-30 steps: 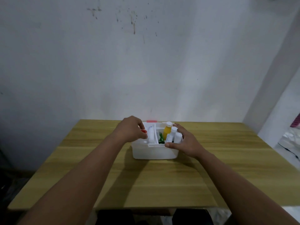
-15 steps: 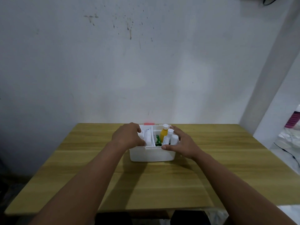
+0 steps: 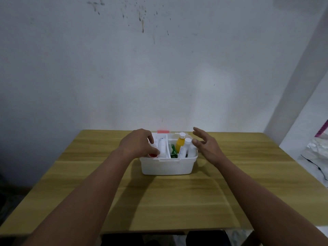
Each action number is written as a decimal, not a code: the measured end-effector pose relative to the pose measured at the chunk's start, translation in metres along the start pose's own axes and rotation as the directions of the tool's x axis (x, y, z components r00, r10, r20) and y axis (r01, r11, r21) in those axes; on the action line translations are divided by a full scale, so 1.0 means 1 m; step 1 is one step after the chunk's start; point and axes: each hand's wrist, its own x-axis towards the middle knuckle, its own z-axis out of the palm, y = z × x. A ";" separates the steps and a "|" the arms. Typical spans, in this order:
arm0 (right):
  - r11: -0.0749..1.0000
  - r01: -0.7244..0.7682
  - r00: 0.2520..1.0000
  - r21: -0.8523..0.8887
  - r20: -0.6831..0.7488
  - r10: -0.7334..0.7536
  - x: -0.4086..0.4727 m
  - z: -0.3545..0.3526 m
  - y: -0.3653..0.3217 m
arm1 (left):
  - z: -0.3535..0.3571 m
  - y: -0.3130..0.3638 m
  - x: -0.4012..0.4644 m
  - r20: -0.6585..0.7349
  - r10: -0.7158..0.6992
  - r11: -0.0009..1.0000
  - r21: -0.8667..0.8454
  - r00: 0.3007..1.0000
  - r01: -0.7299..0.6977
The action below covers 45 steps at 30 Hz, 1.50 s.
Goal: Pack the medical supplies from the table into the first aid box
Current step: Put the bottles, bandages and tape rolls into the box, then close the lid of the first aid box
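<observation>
Two bare hands are at the open white plastic first aid box (image 3: 166,166), which stands near the middle of the pale wooden counter (image 3: 177,201), a little toward the far edge by the wall. The left hand (image 3: 137,145) is curled over the left compartment of the box, its fingers (image 3: 150,139) bent downward and close together, and they seem to touch a small object with a red cap (image 3: 153,155) at the near left corner; if they really grip it I cannot tell, because the hand hides most of it. The right hand (image 3: 206,145) is beside the right wall of the box, with its fingers (image 3: 197,133) spread apart and slightly bent, holding nothing; the thumb tip is very near the white bottle (image 3: 191,148) at the right end, but contact is not clear. Inside the box, a long white tube (image 3: 161,146) lies in the narrow middle section, and in the right section stand a yellow bottle with white cap (image 3: 180,143), a second white bottle (image 3: 184,147) and a small green packet (image 3: 173,151). A pink-red piece (image 3: 163,131) shows behind the far rim of the box. Around the box the counter surface is bare wood, with wide room in front, to the left and to the right; behind the box the counter ends close to the grey wall (image 3: 159,68).
</observation>
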 end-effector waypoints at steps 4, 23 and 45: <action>0.984 -0.155 0.982 0.090 -0.089 0.163 0.015 0.003 -0.004 | 0.002 -0.004 0.015 -0.128 -0.023 0.993 -0.114 0.991 0.008; 0.812 -0.411 0.877 0.414 -0.064 0.476 0.088 0.023 -0.016 | 0.001 -0.023 0.093 0.033 -0.400 0.483 -0.842 0.916 0.241; 0.951 0.135 0.968 -0.278 -0.169 -0.187 -0.050 0.040 -0.017 | 0.055 -0.011 -0.043 -0.260 0.046 0.845 -0.505 0.965 -0.177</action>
